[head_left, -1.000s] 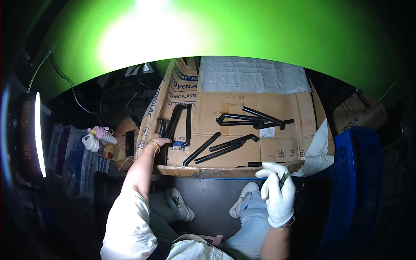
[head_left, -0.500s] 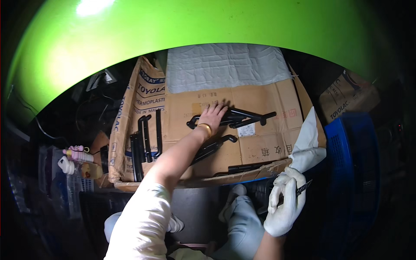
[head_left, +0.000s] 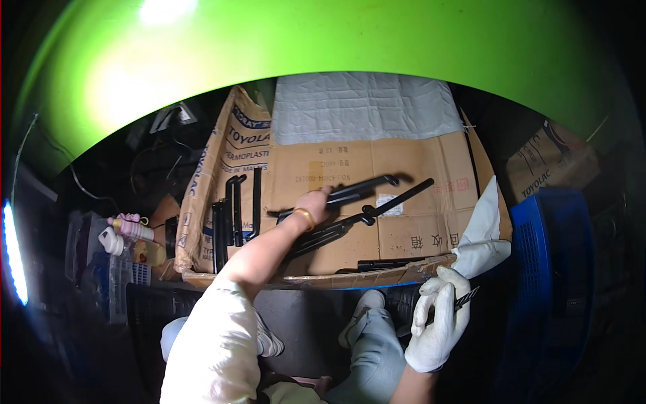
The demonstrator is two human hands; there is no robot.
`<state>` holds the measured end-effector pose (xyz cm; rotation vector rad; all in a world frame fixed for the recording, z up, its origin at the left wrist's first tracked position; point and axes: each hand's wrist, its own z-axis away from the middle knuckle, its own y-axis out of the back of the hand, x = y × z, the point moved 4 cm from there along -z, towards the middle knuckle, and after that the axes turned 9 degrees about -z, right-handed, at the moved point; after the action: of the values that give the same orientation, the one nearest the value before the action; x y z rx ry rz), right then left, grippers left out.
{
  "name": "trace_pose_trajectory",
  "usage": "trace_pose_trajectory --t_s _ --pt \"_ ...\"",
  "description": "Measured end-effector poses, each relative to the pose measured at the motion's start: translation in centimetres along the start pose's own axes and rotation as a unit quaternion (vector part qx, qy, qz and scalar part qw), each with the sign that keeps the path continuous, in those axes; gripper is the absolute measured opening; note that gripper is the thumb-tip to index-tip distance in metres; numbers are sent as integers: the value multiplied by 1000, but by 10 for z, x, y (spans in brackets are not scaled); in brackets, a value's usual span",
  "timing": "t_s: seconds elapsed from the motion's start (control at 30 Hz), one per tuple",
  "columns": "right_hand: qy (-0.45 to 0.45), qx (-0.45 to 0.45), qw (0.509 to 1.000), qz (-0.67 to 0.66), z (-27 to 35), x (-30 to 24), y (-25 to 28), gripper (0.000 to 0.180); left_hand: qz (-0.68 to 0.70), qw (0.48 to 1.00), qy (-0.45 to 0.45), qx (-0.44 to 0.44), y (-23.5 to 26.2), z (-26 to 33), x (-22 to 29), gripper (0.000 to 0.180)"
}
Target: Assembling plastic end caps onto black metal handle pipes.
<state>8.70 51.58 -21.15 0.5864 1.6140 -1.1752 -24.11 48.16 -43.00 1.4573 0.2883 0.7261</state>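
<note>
Blue crate point(head_left: 555, 249), pink-and-white bottle point(head_left: 138, 231), green surface point(head_left: 350, 37)

- We see black rods point(head_left: 405, 196), smooth, faintly glossy, plastic-looking;
- matt brown cardboard point(head_left: 417, 158);
- a matt, creased grey sheet point(head_left: 367, 108), cloth-like;
- a smooth, shiny green panel point(head_left: 404, 40);
- a knitted cloth glove point(head_left: 434, 333), matt white;
- our bracelet point(head_left: 306, 218), polished, metal-looking;
- a blue crate point(head_left: 548, 249), apparently plastic.

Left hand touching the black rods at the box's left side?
Apart: head view shows cardboard between the left hand and the left-side black rods.
</note>
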Motion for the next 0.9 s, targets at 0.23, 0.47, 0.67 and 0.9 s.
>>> trace_pose_trajectory --t_s 0.23,0.47,0.67,0.9 --pt "-34 -35 998 -34 6 0 -13 23 126 917 342 161 42 124 -212 56" --pt "-32 -32 999 -27 3 4 -8 22 -99 888 437 103 20 180 -182 93" --pt "-40 -27 999 -20 0 7 -11 22 -77 992 92 -41 18 107 -56 94" --pt "-42 -38 998 -22 -2 14 -9 22 -162 973 39 -161 -23 93 0 79"
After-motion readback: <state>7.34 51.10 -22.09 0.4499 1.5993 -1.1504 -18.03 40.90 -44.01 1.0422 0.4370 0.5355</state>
